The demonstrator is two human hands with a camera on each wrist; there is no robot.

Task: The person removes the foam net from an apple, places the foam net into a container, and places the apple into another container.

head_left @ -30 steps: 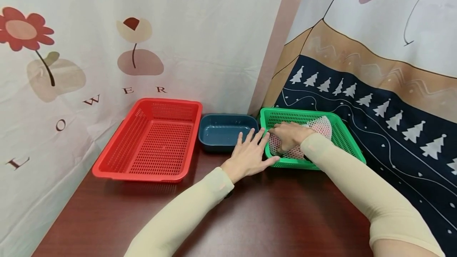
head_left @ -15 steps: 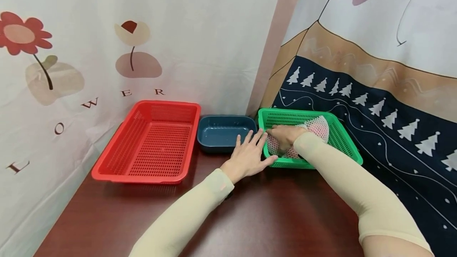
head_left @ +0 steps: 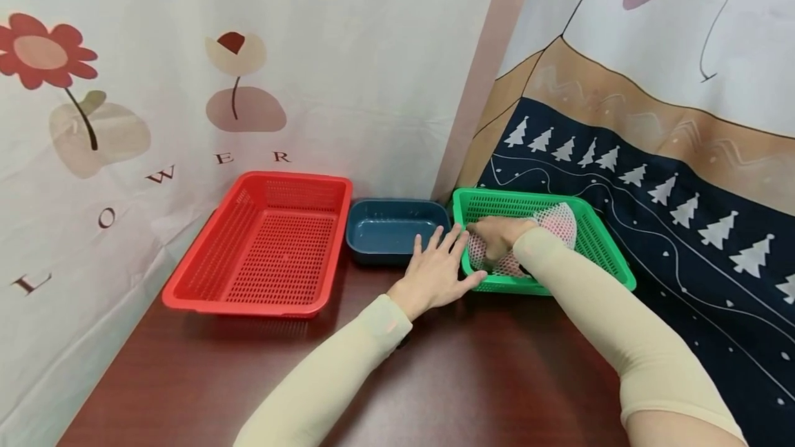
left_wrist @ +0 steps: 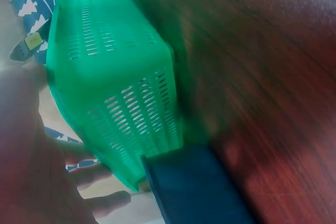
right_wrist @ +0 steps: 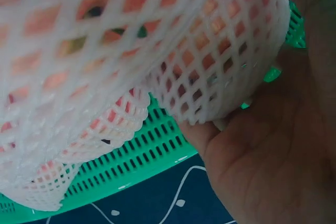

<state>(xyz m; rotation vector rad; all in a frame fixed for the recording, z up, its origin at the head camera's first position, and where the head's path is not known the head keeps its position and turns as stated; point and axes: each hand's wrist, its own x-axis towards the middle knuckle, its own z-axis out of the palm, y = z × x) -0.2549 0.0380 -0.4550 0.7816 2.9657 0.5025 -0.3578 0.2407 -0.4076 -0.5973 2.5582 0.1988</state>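
Observation:
In the head view, my right hand (head_left: 499,234) reaches down into the green basket (head_left: 605,247), which holds several reddish rounded things in white foam fruit nets. Its fingers curl round one netted thing (right_wrist: 207,61), seen up close in the right wrist view; the net hides what kind it is. Another netted thing (head_left: 559,223) sits right of this hand. My left hand (head_left: 431,274) is stretched out with fingers spread, fingertips at the basket's left rim. In the left wrist view its fingers (left_wrist: 107,203) lie along that rim, outside the perforated wall.
A dark blue dish (head_left: 394,243) stands between the green basket and a larger red basket (head_left: 273,254) on the left. All three rest on a brown wooden table (head_left: 472,371). Printed curtains (head_left: 373,74) hang close behind and along the right side.
My right forearm has shifted slightly left and lower over the green basket. The left hand keeps its spread pose at the rim. The head view sways a little.

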